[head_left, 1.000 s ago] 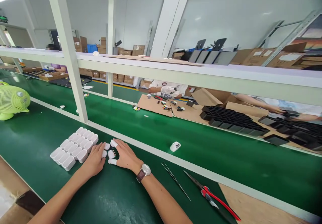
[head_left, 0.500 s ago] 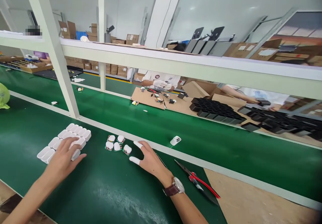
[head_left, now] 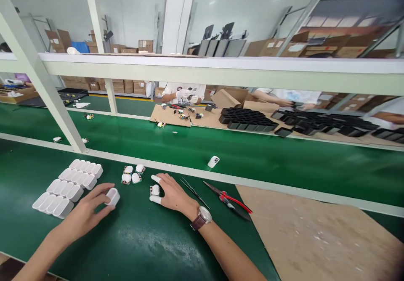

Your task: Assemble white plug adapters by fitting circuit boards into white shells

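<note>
My left hand (head_left: 90, 209) grips a small white plastic case (head_left: 112, 197), an open-topped rounded shell, between thumb and fingers. Left of it, similar white cases (head_left: 65, 188) stand in rows on the green bench. My right hand (head_left: 172, 193) wears white finger cots on thumb and index finger. These are closed around a small circuit board with a white top (head_left: 155, 190), at the bench surface. Several more such circuit boards (head_left: 135, 178) lie in a cluster between the two hands.
Tweezers (head_left: 195, 192) and red-handled pliers (head_left: 227, 200) lie right of my right hand, beside a brown board (head_left: 315, 234). Beyond a pale divider, a white case (head_left: 213, 162) sits on the green belt. Co-workers sit across, near black housings (head_left: 248, 119). A slanted post (head_left: 41, 70) rises at left.
My left hand has drawn one white case out of the rows, to the right. My right hand has closed on the nearest circuit board. The camera view has turned right.
</note>
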Motion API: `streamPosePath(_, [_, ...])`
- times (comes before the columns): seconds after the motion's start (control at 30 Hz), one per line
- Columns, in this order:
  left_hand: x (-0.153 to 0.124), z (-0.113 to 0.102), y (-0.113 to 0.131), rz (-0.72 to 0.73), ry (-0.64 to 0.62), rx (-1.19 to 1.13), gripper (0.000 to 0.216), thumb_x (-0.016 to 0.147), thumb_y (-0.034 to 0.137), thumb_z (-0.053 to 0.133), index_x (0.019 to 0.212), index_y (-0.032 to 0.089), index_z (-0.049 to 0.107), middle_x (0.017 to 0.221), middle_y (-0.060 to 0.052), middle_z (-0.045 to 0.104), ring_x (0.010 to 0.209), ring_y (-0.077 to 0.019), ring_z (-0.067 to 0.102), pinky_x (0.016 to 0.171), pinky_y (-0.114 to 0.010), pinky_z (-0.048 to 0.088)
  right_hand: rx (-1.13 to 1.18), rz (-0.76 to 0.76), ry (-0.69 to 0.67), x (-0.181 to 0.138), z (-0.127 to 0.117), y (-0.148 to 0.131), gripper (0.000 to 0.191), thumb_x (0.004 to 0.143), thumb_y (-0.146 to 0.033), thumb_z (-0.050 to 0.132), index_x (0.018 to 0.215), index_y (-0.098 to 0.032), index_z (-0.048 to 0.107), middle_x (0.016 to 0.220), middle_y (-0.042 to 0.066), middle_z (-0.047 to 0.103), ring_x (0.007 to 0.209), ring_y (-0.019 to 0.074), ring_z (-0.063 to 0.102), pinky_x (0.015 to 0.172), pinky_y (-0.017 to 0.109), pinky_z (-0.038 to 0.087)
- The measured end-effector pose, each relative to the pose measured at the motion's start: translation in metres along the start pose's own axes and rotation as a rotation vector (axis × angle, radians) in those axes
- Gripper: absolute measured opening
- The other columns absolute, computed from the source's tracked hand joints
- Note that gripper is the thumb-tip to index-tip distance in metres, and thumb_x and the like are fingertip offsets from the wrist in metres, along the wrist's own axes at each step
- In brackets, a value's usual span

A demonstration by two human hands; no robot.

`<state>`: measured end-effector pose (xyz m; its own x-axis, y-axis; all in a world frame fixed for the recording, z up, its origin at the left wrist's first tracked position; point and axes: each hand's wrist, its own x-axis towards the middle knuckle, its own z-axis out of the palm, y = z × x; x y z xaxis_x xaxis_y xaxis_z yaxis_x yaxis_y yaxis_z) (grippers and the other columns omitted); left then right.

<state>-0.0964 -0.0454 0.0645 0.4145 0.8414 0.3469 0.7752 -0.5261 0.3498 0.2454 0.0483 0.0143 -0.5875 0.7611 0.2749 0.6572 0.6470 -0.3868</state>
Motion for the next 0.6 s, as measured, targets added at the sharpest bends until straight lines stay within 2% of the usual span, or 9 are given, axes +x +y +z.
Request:
streamPosePath(0.1, [0.038,0.028,0.019,0.079,-0.080,-0.125,0.013,0.105,0.032,0.055,0.098,0.024,0.063,0.145,-0.009,0.059,0.122,-0.0256,0.069,0.101,-0.038,0.059,0.022,-0.022,-0.010,-0.011,-0.003,-0.001,0.068,0.086,-0.034,0.084,0.145,-0.017,0.055,0.131,0.015,0.063,0.120,0.0332,0.059,0.106,0.051,0.051])
streamPosePath(0.2, [0.070,0.060,0.026,0.115,-0.126,-0.209,0.005,0.100,0.028,0.061,0.100,0.024,0.059,0.134,-0.010,0.064,0.117,-0.0256,0.069,0.099,-0.040,0.059,0.040,-0.023,-0.002,-0.021,-0.005,0.000,0.065,0.088,-0.028,0.081,0.146,-0.017,0.054,0.131,0.014,0.063,0.121,0.0318,0.058,0.106,0.050,0.052])
streamPosePath(0.27, [0.080,0.078,0.026,0.092,-0.131,-0.250,0.017,0.095,0.028,0.068,0.109,0.024,0.058,0.125,-0.010,0.066,0.115,-0.0271,0.069,0.096,-0.042,0.060,0.060,-0.017,0.015,-0.027,-0.007,0.002,0.059,0.092,-0.024,0.075,0.147,-0.020,0.053,0.130,0.012,0.064,0.121,0.0298,0.059,0.106,0.049,0.053])
streamPosePath(0.33, [0.081,0.090,0.023,0.044,-0.120,-0.278,0.038,0.092,0.030,0.074,0.125,0.025,0.057,0.127,-0.010,0.066,0.118,-0.0297,0.067,0.097,-0.044,0.060,0.098,-0.011,0.044,-0.033,-0.007,0.003,0.054,0.095,-0.021,0.070,0.146,-0.021,0.053,0.129,0.012,0.065,0.121,0.0288,0.059,0.106,0.049,0.054])
streamPosePath(0.47, [0.067,0.100,0.020,-0.054,-0.103,-0.336,0.075,0.089,0.039,0.081,0.152,0.032,0.041,0.147,-0.012,0.058,0.132,-0.0327,0.062,0.107,-0.049,0.057,0.120,-0.021,0.083,-0.035,-0.003,0.003,0.044,0.099,-0.021,0.066,0.141,-0.022,0.055,0.127,0.012,0.066,0.119,0.0300,0.060,0.102,0.051,0.056])
streamPosePath(0.6, [0.057,0.100,0.024,-0.104,-0.121,-0.397,0.079,0.094,0.040,0.075,0.159,0.034,0.032,0.158,-0.010,0.051,0.142,-0.0316,0.056,0.116,-0.049,0.052,0.078,-0.002,0.149,-0.030,-0.002,-0.001,0.037,0.098,-0.016,0.059,0.135,-0.021,0.056,0.120,0.012,0.067,0.112,0.0303,0.062,0.095,0.051,0.058])
